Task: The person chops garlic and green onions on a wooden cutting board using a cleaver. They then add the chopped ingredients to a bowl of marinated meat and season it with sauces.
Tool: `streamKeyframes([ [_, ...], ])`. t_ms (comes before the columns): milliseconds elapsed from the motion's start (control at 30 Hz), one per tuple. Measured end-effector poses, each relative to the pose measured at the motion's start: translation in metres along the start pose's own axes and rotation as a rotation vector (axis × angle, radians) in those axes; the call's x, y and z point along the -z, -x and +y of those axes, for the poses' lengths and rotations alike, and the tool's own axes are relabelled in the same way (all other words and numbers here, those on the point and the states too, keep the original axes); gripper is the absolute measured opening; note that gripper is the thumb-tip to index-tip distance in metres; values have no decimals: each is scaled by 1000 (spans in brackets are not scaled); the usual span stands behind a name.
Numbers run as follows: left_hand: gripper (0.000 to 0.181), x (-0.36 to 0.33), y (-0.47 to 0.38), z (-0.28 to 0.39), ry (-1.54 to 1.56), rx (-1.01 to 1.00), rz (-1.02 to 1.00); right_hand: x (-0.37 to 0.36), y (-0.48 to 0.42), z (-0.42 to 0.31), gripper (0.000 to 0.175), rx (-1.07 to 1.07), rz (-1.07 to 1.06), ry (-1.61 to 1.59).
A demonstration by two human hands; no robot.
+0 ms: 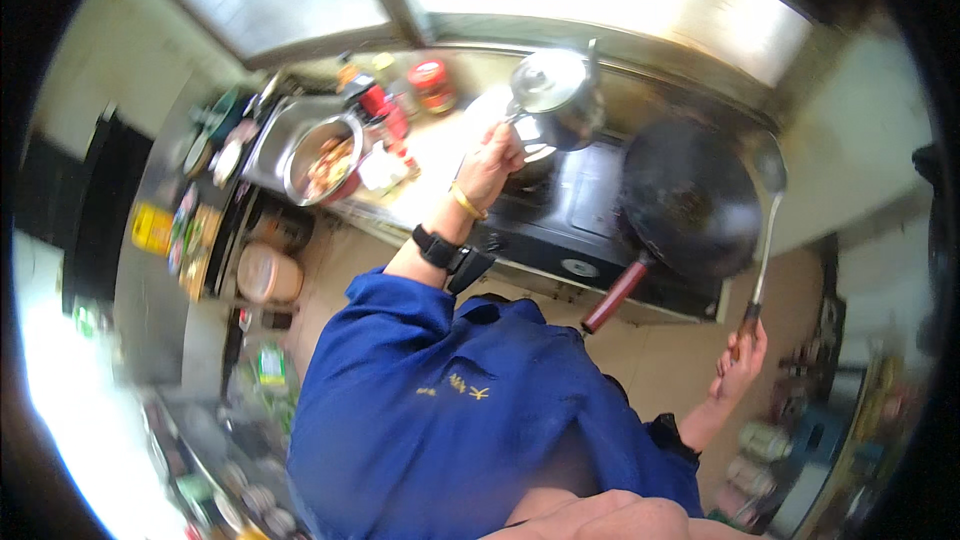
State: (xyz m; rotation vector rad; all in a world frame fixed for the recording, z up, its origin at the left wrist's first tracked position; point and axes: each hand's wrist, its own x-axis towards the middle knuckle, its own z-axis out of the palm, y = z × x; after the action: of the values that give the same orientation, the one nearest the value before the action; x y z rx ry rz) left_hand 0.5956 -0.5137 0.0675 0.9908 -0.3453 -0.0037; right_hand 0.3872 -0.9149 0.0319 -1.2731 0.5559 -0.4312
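Note:
My left hand (491,157) is closed at the handle side of a lidded metal pot (592,116) near the back of the stove. A spout-like piece shows at the pot's far side. My right hand (741,364) grips the wooden handle end of a long metal ladle (765,247). The ladle's bowl is up beside the right rim of a black wok (690,195). On the stove's right side, the wok sits with its red handle (616,298) towards me. A dark patch of liquid or residue lies in its bottom.
A gas stove (581,195) carries the wok. Left of it, a metal basin (300,172) of cut food stands by the sink (262,142). A red-lidded jar (433,86) and several bottles line the counter. A lidded tub (270,274) stands below.

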Motion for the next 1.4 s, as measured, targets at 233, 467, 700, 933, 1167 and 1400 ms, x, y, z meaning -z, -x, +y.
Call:
streamKeyframes([
  [233,25,95,38,80,-224,-179,178,-38,6,-1,33,42,-83,52],
  [467,26,235,31,92,-509,6,346,-97,38,0,31,49,6,76],
  [700,27,366,-22,63,-559,197,171,-153,84,29,31,90,145,79],
  [933,30,420,-46,19,-558,367,111,-196,134,49,32,64,351,62],
  [1167,23,449,-67,-4,-520,615,118,-193,134,60,34,-2,546,129],
  [1400,19,451,-49,-20,-360,645,305,-184,117,63,33,-7,456,201],
])
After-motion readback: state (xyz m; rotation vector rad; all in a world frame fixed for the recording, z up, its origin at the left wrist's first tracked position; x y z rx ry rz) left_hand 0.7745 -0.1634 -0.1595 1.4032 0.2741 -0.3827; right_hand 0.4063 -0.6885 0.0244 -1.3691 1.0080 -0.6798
